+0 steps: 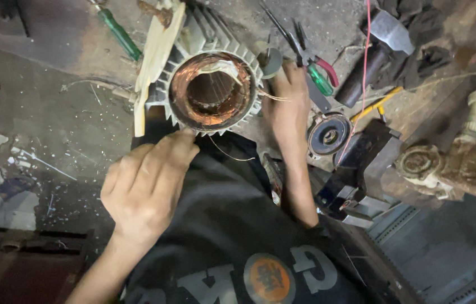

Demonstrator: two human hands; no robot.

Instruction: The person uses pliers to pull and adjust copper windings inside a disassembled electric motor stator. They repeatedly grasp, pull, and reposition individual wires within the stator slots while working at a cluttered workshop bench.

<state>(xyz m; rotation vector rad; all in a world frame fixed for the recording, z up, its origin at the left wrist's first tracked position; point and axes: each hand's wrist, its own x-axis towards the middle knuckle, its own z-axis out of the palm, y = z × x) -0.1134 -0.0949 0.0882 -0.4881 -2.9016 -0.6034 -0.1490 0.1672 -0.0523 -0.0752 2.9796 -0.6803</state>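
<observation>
A finned metal motor stator with copper windings stands on end on the workbench, its bore facing up. My left hand comes in from the lower left and presses its fingertips against the lower rim of the housing. Against the stator's right side lies my right hand, fingers curled onto the fins beside a small grey round part. Thin copper wire strands stick out between that hand and the windings. My dark shirt fills the bottom of the view.
A pale wooden piece leans on the stator's left side. A green-handled screwdriver lies behind it. Pliers with red and green grips, a grinder with a disc, a red wire, a hammer head and an old pipe fitting crowd the right.
</observation>
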